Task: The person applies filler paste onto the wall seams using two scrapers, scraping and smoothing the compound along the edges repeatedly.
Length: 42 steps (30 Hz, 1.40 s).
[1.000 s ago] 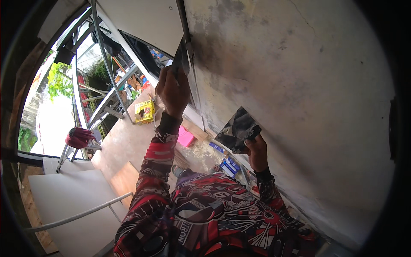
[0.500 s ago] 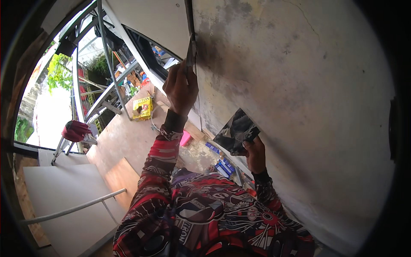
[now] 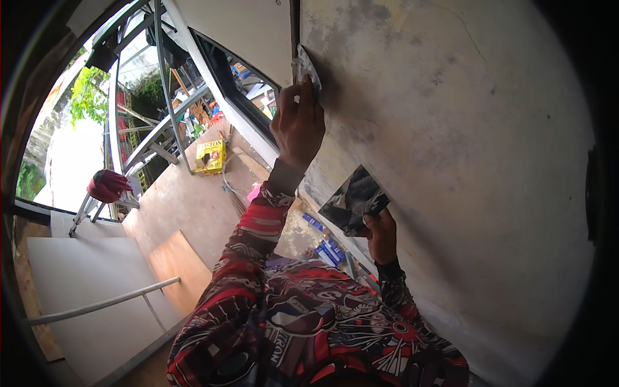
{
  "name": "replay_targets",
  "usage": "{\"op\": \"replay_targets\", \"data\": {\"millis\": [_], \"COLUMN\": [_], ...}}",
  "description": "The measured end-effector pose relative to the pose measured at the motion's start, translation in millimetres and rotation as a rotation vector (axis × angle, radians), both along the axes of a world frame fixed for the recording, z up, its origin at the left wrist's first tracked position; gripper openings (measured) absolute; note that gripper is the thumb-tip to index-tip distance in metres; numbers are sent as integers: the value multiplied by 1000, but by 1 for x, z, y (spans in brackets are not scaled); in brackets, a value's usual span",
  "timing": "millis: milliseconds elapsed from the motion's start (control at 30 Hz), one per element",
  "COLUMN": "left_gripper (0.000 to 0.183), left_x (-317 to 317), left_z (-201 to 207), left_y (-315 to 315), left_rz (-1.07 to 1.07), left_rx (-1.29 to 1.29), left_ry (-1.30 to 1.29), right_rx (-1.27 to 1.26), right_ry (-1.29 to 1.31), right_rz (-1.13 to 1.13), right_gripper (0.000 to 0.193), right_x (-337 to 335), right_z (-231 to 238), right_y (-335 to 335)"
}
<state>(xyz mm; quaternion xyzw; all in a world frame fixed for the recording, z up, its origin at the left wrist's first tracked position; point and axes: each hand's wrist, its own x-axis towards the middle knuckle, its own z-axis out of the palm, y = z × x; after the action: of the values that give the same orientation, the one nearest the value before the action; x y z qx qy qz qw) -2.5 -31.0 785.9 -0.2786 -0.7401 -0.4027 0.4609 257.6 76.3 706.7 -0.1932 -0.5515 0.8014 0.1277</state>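
My left hand [image 3: 298, 126] is raised to the seam between the wall and a pale panel. Its fingers are closed on a putty knife [image 3: 307, 62] smeared with grey, the blade's edge close against the dark gap [image 3: 294, 29]. Whether the blade touches the wall I cannot tell. Lower and to the right, my right hand [image 3: 382, 235] grips a dark square plate [image 3: 354, 200] by its near edge. Dark grey, shiny patches cover the plate, which is tilted and sits in front of the wall [image 3: 451, 161].
On the floor at left stands a yellow box [image 3: 210, 158]. Blue packets [image 3: 330, 251] lie at the wall's foot. A red cloth [image 3: 109, 186] hangs on a metal stand. White boards [image 3: 84, 284] and a metal rail [image 3: 109, 309] are at lower left, with a window frame [image 3: 235, 84] ahead.
My left hand with the putty knife has shifted right, and the blade now shows its face more broadly. The view has moved slightly. My right hand still holds the plate in nearly the same place.
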Motion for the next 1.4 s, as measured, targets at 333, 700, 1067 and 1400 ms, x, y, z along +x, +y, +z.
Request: {"op": "replay_targets", "data": {"millis": [333, 700, 1067, 1400], "left_gripper": [58, 11, 28, 29], "left_x": [18, 26, 46, 11], "left_z": [-17, -17, -42, -83], "left_y": [-3, -80, -101, -122], "left_rz": [-124, -573, -1189, -988], "left_rx": [-66, 304, 263, 130], "left_ry": [-71, -687, -1780, -1558], "right_rx": [-4, -26, -377, -385], "right_ry": [32, 29, 207, 243], "right_rz": [54, 61, 113, 102], "right_gripper": [46, 40, 43, 42], "right_x": [1, -3, -42, -34], "right_z": [-8, 5, 29, 16], "right_y": [5, -6, -26, -28]}}
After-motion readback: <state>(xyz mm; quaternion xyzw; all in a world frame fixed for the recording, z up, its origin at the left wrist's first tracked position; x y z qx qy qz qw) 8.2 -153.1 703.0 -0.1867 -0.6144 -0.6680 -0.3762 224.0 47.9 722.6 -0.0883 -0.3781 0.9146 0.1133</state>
